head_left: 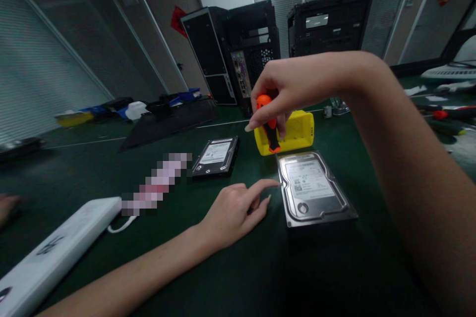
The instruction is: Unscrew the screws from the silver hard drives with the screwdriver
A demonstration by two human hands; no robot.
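Note:
A silver hard drive (316, 188) with a white label lies flat on the dark green table. My right hand (273, 96) grips the orange and black handle of a screwdriver (272, 133) from above, its shaft pointing down at the drive's left edge near the upper corner. The index finger of my left hand (241, 208) reaches to the drive's left edge, while the thumb is apart below it; nothing shows in this hand. Just behind the drive stands a yellow bin (303, 131). Farther left lies a second hard drive (216, 156).
Computer cases (210, 54) stand at the back, another (329, 25) to their right. A white power strip (63, 242) lies at the left, near another person's hand (7, 205). A black mat (167, 121) is behind; tools (451, 113) lie at the right.

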